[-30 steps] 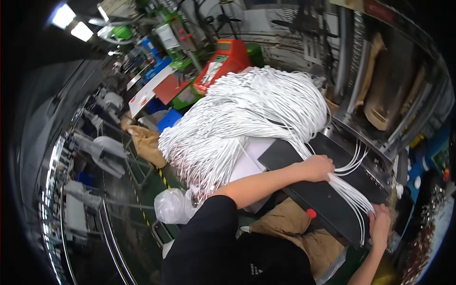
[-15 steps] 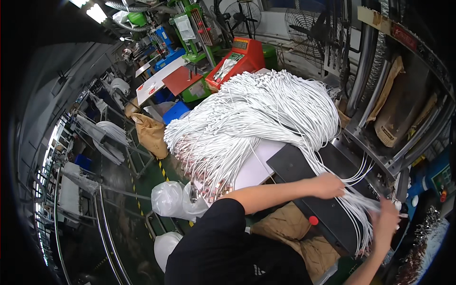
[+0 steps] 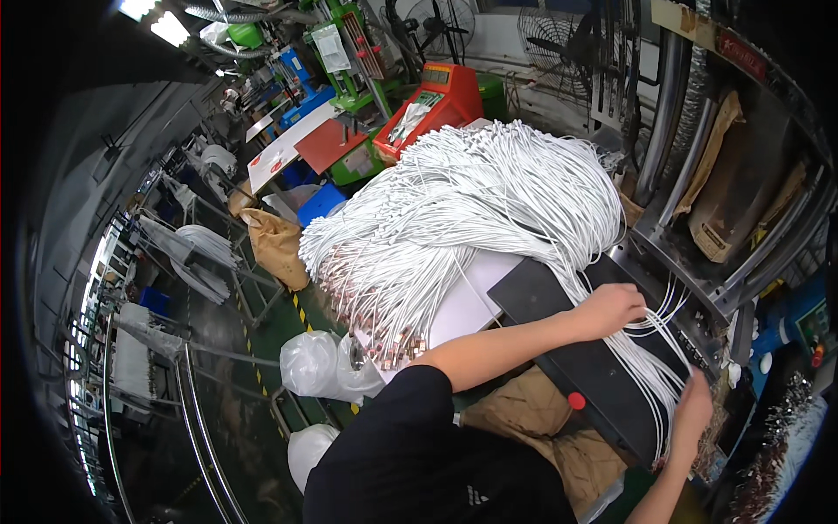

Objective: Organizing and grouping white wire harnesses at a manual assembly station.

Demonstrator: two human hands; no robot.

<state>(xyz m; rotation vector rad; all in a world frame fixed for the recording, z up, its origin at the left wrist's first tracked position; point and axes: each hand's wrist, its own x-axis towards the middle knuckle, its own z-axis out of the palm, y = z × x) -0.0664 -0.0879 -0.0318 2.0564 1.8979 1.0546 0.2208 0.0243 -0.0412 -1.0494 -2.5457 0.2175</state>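
A few white cables (image 3: 669,342) are stretched between my two hands. My left hand (image 3: 614,310) is closed, its fingers curled round these cables close to the machine. Lower and to the right, my right hand (image 3: 693,409) pinches the same cables further along. Beneath both hands a loose bundle of white cables (image 3: 635,371) lies across a black plate (image 3: 534,301). That bundle runs back into a large heap of white cables (image 3: 515,196), many with copper-coloured ends gathered at the heap's near left.
A press with upright metal columns (image 3: 665,131) stands at the right. A red button (image 3: 576,401) sits on the black plate's near edge. Brown paper (image 3: 519,410) lies below my left arm. Behind the heap is a red machine (image 3: 436,100); clear plastic bags (image 3: 314,365) are at the left.
My left hand has shifted slightly up and to the right. My right hand has come a little left, and the cables between the hands, blurred before, now show clearly.
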